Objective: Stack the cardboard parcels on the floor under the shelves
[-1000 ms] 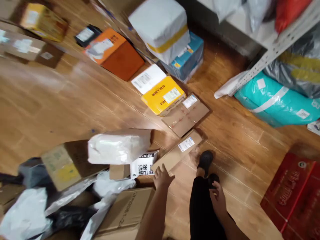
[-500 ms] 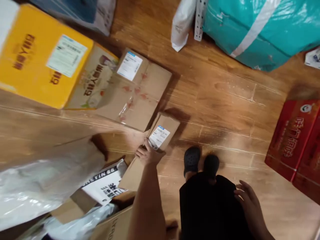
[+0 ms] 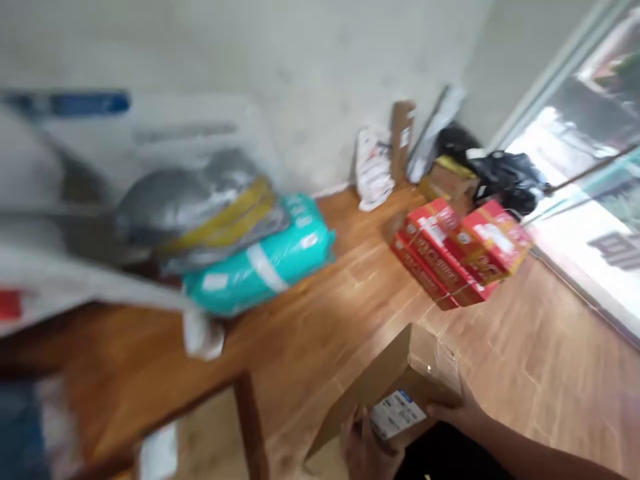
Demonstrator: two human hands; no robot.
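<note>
A brown cardboard box [image 3: 383,370] is off the floor near my body, tilted, with a white shipping label [image 3: 397,415] facing me and clear tape across its far end. My left hand [image 3: 369,448] grips its near side, fingers beside the label. At the right end, my right hand [image 3: 459,408] is closed round the edge, thumb on the labelled face. The box's underside and the fingers beneath it are hidden.
Red cartons [image 3: 445,260] stand stacked ahead on the wooden floor. A teal parcel [image 3: 260,263] lies under a grey one with yellow tape [image 3: 205,207]. Bags and boxes lean by the wall near a glass door [image 3: 595,140]. Another box [image 3: 213,433] lies lower left, blurred.
My left hand has lifted a box from the floor, and my right hand, empty before, now holds it too. The view has swung up and right towards the wall and door.
</note>
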